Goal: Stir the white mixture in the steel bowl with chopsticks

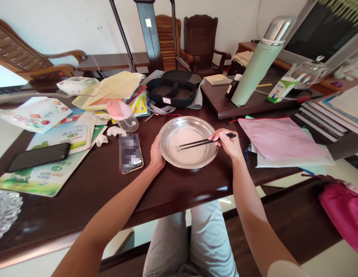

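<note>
A round stainless steel bowl (209, 158) stands on the dark wooden table near its front edge. Pale, whitish liquid (187, 154) covers its bottom. My left hand (157, 154) grips the bowl's left rim, its fingers partly hidden behind the metal. In my right hand (227, 141), closed over the bowl's right rim, is a pair of black chopsticks (200, 143). Their tips point left and reach down to the liquid. Left of the bowl lies a phone (131, 153) with its screen lit and blurred.
A black phone (39, 157) rests on booklets at the left. Behind the bowl are a pink-lidded cup (124, 115) and a black case (171, 92). A tall green thermos (255, 73) stands back right, with a pink pouch (282, 138) in front. A glass dish (5, 213) sits at the left edge.
</note>
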`<action>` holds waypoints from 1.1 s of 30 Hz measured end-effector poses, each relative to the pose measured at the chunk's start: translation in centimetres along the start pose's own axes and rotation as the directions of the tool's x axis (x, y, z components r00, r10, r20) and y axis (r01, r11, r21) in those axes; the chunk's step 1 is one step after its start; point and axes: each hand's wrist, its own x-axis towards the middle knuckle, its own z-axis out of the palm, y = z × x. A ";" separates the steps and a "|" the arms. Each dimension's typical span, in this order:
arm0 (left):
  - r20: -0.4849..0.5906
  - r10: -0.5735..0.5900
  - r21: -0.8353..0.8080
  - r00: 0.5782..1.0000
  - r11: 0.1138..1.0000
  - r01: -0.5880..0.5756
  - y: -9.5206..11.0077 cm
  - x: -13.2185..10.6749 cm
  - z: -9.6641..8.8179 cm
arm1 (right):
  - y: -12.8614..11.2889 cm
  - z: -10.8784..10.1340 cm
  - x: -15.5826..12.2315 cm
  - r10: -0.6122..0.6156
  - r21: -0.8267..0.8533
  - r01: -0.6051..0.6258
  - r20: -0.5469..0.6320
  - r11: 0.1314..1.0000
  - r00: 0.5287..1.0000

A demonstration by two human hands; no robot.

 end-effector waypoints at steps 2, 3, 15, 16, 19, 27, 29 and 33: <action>-0.001 -0.002 -0.003 1.000 1.000 0.002 0.0 0.0 0.1 | 0.0 0.1 0.1 -0.045 -0.086 0.046 0.008 0.995 0.999; -0.003 -0.004 0.000 1.000 1.000 0.004 0.0 0.0 0.0 | 0.0 0.0 0.1 -0.086 -0.144 0.081 -0.029 0.986 0.996; -0.008 -0.005 0.036 1.000 0.999 0.005 0.1 0.0 -0.3 | -0.3 -0.5 -0.1 -0.104 -0.120 0.094 -0.078 0.988 0.992; -0.002 -0.007 0.030 1.000 1.000 0.007 0.2 -0.1 -0.2 | -0.5 -0.3 -0.1 -0.116 -0.157 0.110 -0.027 0.981 0.993; 0.002 -0.010 0.026 1.000 1.000 0.010 0.1 -0.1 -0.2 | -0.7 -0.1 -0.1 -0.178 -0.234 0.165 -0.036 0.958 0.983; 0.020 -0.023 -0.002 1.000 1.000 0.023 -0.1 0.0 -0.1 | 0.5 -2.2 0.2 -0.196 -0.079 0.179 -0.390 0.981 0.900; 0.020 -0.009 -0.010 1.000 1.000 0.009 -0.1 0.0 -0.1 | 0.3 -1.7 0.0 -0.169 -0.084 0.155 -0.200 0.984 0.965; -0.007 0.010 -0.047 1.000 0.999 -0.011 -0.1 0.0 0.1 | -0.3 -0.4 -0.3 -0.180 -0.211 0.181 0.025 0.960 0.983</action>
